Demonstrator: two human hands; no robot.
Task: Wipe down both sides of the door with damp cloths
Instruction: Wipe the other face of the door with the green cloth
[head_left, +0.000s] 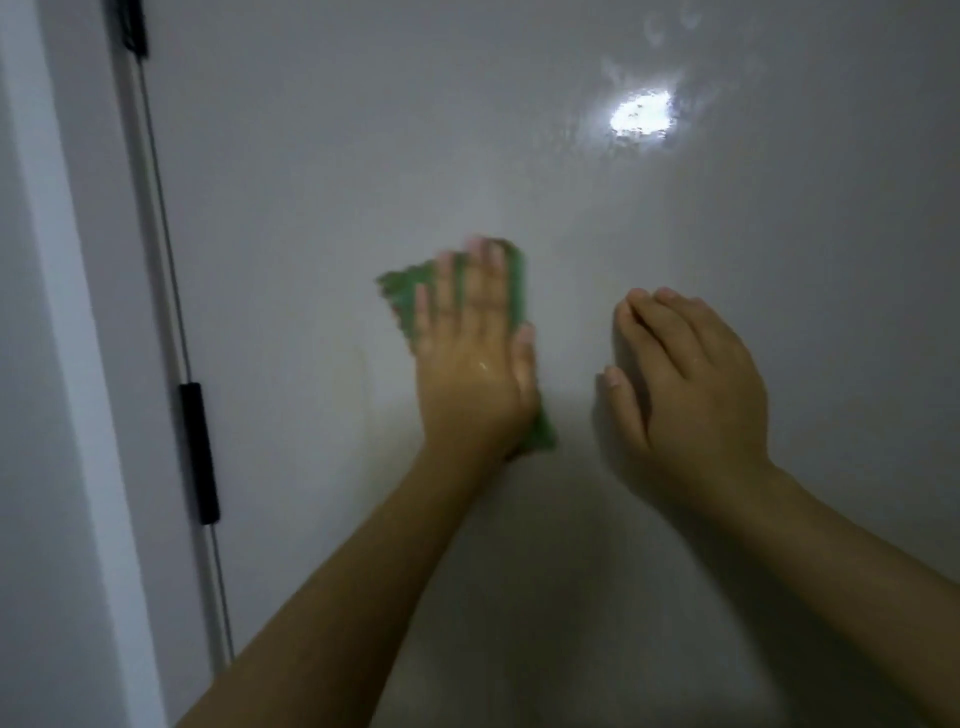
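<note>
The door (571, 218) fills most of the frame as a plain pale panel. Its hinge edge runs down the left side of the frame, where two black hinges show: one at the upper left (132, 26) and one at the lower left (200, 452). The pale door frame (67, 364) stands just left of that edge.

At the centre of the frame, the left hand (470, 358) lies flat with its fingers straight and spread. It presses a green cloth (410, 296) against the door. The cloth shows above and left of the fingers, along the thumb side, and below the heel of the hand. The hand looks wet and slightly blurred.

To the right of centre, the right hand (691, 384) is apart from the cloth and grasps nothing. Its fingers are bent, with the fingertips against or very close to the door surface; actual contact cannot be confirmed.

In the upper right of the frame, a bright reflection (641, 117) sits on the door, with wet streaks around it.
</note>
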